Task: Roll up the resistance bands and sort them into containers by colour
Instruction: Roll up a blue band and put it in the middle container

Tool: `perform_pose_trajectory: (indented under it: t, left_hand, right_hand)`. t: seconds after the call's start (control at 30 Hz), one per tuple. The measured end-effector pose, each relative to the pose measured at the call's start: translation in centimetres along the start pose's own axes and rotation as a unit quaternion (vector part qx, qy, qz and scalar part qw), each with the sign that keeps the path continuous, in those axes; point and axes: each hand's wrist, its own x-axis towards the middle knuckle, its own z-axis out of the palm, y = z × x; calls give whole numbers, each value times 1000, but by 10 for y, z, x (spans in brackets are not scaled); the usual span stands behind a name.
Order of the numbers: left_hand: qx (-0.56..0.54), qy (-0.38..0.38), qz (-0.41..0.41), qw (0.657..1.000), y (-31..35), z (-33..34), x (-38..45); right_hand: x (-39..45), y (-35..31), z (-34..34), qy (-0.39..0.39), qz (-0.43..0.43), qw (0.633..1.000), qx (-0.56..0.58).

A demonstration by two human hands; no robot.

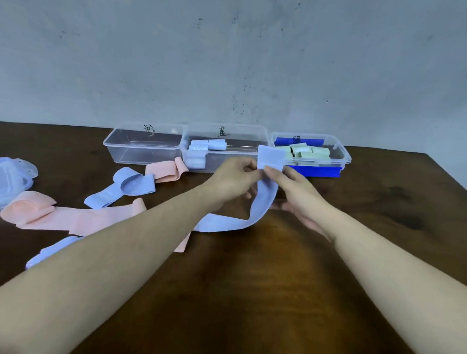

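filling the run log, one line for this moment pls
step: rolling not begun | both hands: left hand, right hand pinch blue band end | pink box: empty

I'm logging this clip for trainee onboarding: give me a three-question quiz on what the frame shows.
1. True or false: the left container already holds rolled pink bands.
2. Which colour of rolls fills the right container? A) pink B) green C) blue
3. What do the left hand and the right hand grip together?

Key: 1. False, it holds none. 2. B, green rolls. 3. One end of the blue band, whose tail trails on the table.
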Motion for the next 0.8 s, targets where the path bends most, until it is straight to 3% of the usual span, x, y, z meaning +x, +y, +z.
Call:
perform_pose_trajectory:
  t: [0.17, 0.3, 0.5, 0.63, 0.8]
  left_hand:
    - [-130, 33, -66, 989, 29, 38, -16]
    - [-128, 90, -71, 985, 45, 61, -35]
    - [-138, 163, -108, 971, 43, 83, -61]
    - [-132, 188, -159, 960, 29, 87, -69]
    - [-148, 199, -191, 950, 6, 84, -60]
  right_hand:
    - [-37, 8, -35, -54, 9, 996, -77]
    - [-67, 3, -54, -108, 45, 993, -24]
    - [-91, 12, -65, -164, 89, 982, -32]
    - [-93, 31, -69, -170, 99, 977, -81]
    - [-81, 42, -65, -122, 57, 960, -246]
